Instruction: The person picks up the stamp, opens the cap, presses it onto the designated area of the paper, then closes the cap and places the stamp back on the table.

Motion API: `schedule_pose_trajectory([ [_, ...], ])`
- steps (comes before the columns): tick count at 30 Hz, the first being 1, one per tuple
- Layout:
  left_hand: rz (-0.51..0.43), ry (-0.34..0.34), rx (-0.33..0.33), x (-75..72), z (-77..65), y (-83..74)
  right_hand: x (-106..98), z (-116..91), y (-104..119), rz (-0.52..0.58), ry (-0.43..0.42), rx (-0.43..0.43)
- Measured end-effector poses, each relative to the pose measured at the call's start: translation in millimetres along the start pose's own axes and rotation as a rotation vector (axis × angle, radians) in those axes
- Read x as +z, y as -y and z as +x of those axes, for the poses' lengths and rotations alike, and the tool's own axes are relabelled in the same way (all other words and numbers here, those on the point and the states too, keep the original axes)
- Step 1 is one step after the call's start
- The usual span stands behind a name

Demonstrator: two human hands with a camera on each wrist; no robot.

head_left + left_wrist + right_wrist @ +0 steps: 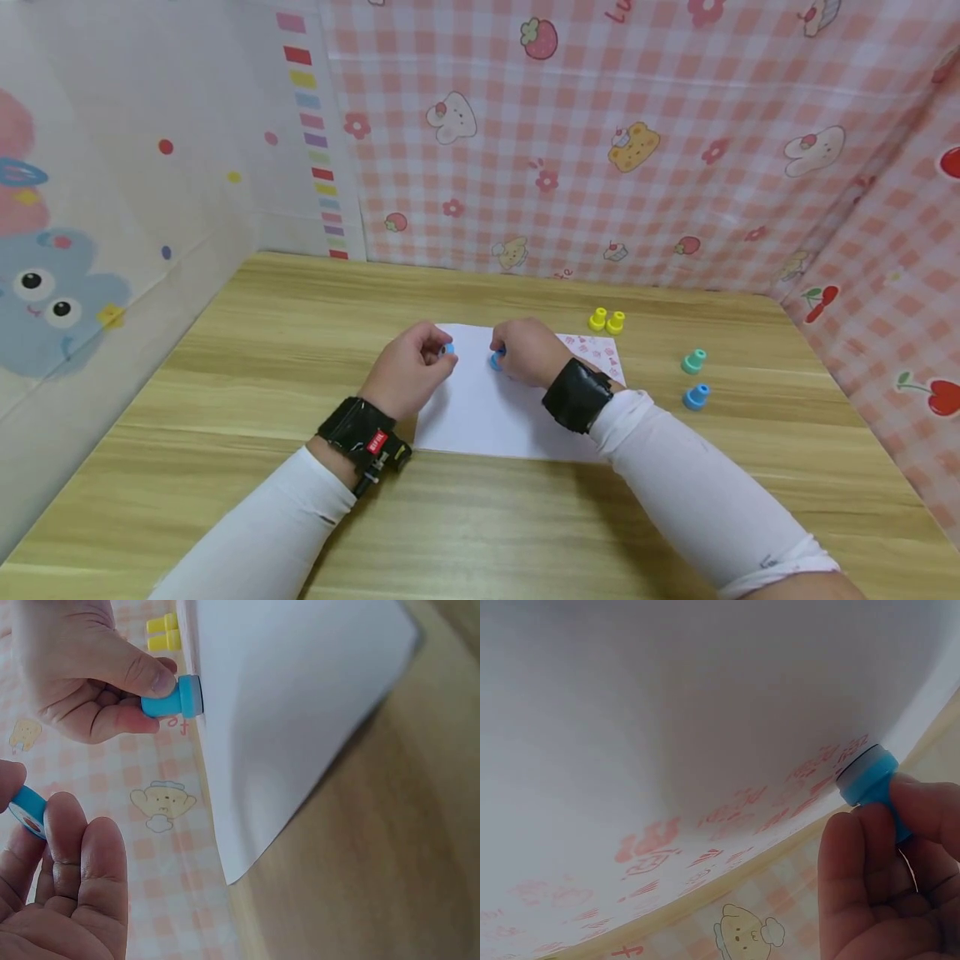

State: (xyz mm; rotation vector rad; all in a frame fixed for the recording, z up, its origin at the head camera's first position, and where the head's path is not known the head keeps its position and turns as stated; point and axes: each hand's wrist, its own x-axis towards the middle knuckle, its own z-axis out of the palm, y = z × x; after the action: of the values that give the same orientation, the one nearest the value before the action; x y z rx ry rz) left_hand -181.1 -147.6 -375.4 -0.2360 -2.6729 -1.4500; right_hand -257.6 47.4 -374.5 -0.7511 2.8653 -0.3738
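Observation:
My right hand pinches a blue stamp by its handle. In the right wrist view the pale rim of the stamp's wide end meets the white paper, beside pink printed marks. To the left, my left hand holds a small round blue cap between thumb and fingers, raised off the paper. The cap's visible face is whitish with a dark reddish spot. From the head camera, my right hand covers most of the stamp and part of the printed strip.
Two yellow stamps stand behind the paper's far right corner. Right of the paper stand a teal stamp and another blue stamp. The wooden table reaches back to a pink checked cloth.

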Motion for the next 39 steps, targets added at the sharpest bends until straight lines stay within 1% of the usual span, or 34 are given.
schedule_pose_trajectory([
  [7, 0.012, -0.001, 0.000, 0.7, 0.5, 0.4, -0.8, 0.0, -0.4, 0.031, -0.007, 0.002],
  [9, 0.014, 0.002, -0.006, 1.3, -0.4, 0.8, -0.3, -0.3, -3.9, 0.072, -0.010, 0.007],
  [12, 0.016, 0.012, -0.010, 2.7, -2.1, 0.5, -2.0, -4.3, -13.4, 0.232, -0.043, 0.061],
  [14, 0.012, 0.018, -0.010, 3.6, -2.7, -0.1, -4.5, -9.4, -22.4, 0.382, -0.085, 0.129],
  [16, 0.008, 0.023, -0.004, 4.4, -2.8, -1.0, -8.2, -16.1, -30.6, 0.547, -0.123, 0.172],
  [17, 0.007, 0.023, -0.002, 4.8, -2.7, -1.3, -10.3, -20.1, -33.6, 0.610, -0.138, 0.181],
  [20, 0.008, 0.029, 0.002, 5.9, -2.7, -2.6, -15.3, -32.8, -39.3, 0.817, -0.157, 0.184],
  [22, 0.000, 0.037, 0.004, 6.9, -2.9, -3.6, -18.2, -41.4, -38.7, 0.936, -0.154, 0.159],
  [25, -0.020, 0.052, 0.022, 8.9, -4.1, -5.9, -20.2, -52.4, -34.1, 1.082, -0.130, 0.113],
  [28, -0.045, 0.065, 0.035, 11.9, -6.2, -8.8, -19.8, -61.6, -25.9, 1.155, -0.099, 0.070],
  [31, -0.069, 0.082, 0.056, 15.3, -8.2, -11.3, -17.0, -68.8, -17.1, 1.185, -0.075, 0.032],
  [34, -0.102, 0.106, 0.093, 18.3, -10.3, -14.3, -12.8, -73.4, -8.8, 1.217, -0.053, -0.002],
  [37, -0.127, 0.121, 0.117, 20.5, -12.2, -17.2, -9.2, -76.1, -3.1, 1.219, -0.044, -0.024],
  [39, -0.134, 0.123, 0.126, 21.5, -13.0, -18.9, -7.3, -77.2, -0.9, 1.215, -0.044, -0.017],
])
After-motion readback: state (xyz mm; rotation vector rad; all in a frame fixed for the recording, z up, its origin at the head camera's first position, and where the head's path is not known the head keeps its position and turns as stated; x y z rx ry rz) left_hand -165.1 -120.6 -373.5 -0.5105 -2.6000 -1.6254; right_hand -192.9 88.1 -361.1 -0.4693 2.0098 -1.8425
